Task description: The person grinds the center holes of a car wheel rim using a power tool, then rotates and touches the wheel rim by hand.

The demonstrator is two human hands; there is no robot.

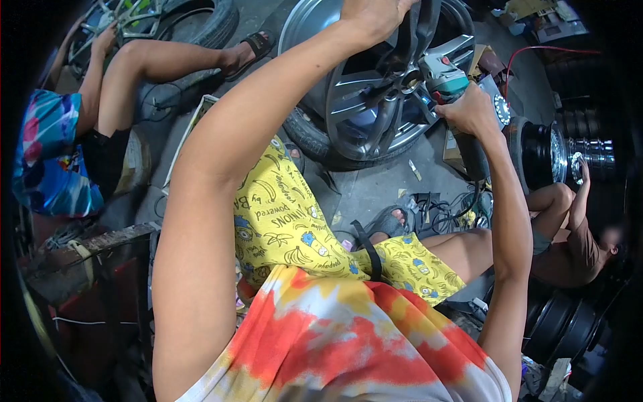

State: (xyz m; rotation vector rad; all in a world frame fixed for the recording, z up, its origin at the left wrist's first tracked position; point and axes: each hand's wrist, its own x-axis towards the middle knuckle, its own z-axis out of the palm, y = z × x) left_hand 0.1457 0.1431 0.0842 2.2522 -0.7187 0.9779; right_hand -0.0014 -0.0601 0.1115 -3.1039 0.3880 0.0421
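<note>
A grey alloy wheel rim with several spokes leans in front of me, tilted, above a tire lying on the floor. My left hand is at the rim's upper part, its fingers bent against a spoke and partly cut off by the top of the view. In my right hand is a teal and grey angle grinder, the fingers wrapped round its body. The grinder's head is close to the rim's hub and spokes; whether its disc touches the metal cannot be made out. Its dark rear end hangs below my wrist.
On the left, a seated person handles another rim beside a tire. A second person sits at right, one hand at stacked rims. Cables and tools litter the floor; a red hose runs behind.
</note>
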